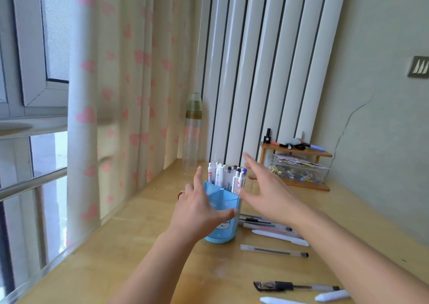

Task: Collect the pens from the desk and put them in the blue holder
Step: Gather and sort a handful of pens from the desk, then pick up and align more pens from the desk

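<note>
A wooden desk [144,252] carries the blue holder [221,213], which stands upright near its middle with white pens [228,176] upright in its far compartments. The left hand [197,208] lies against the holder's near-left side with fingers spread and the thumb across its front, while the right hand [267,192] hovers just right of it, fingers straight and holding nothing. Loose pens [274,250] lie flat on the desk right of the holder, more near the front edge.
</note>
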